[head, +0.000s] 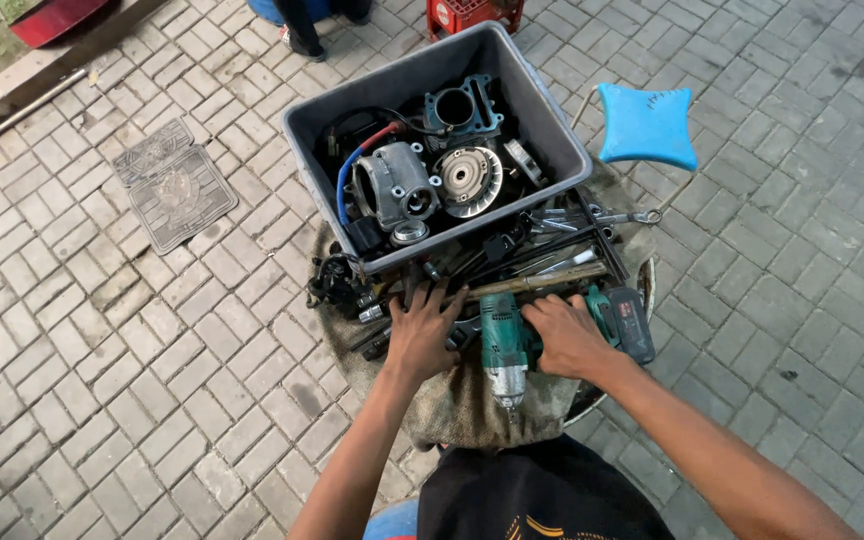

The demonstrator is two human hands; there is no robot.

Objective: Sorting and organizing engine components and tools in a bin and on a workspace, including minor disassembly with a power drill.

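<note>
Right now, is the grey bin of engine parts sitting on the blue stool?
No, the grey bin rests on the cloth-covered surface with the tools, while the blue stool stands apart beside it, nothing on its seat.

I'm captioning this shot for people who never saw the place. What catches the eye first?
The grey bin of metal engine parts at top centre stands out first. Below it, both hands rest among scattered tools on a sack-covered surface: the right hand grips a green power drill, the left hand lies flat. A blue stool stands to the right.
</note>
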